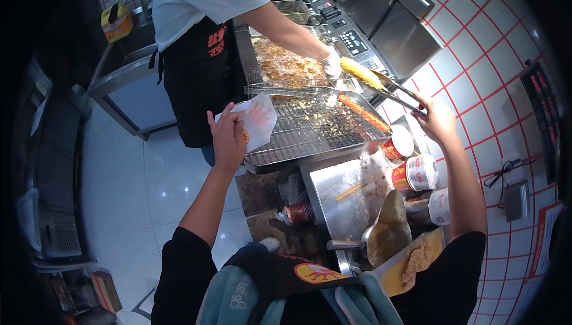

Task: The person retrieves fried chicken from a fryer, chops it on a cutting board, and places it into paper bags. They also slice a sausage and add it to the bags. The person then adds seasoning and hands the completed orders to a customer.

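Note:
My left hand holds a white paper food bag with a printed design, above the left side of the draining tray. In my right hand are metal tongs. Their jaws are at a long yellow food piece, perhaps corn, raised over the far right part of the tray. A co-worker's gloved hand is close to its far end; whether it touches the piece I cannot tell. Below the tongs, a long reddish sausage-like piece lies on the wire rack among fried crumbs.
The co-worker stands at the fryer, where oil bubbles. Along the tiled wall are paper tubs. Nearer me, a metal scoop and a tray holding a breaded piece rest by the steel counter.

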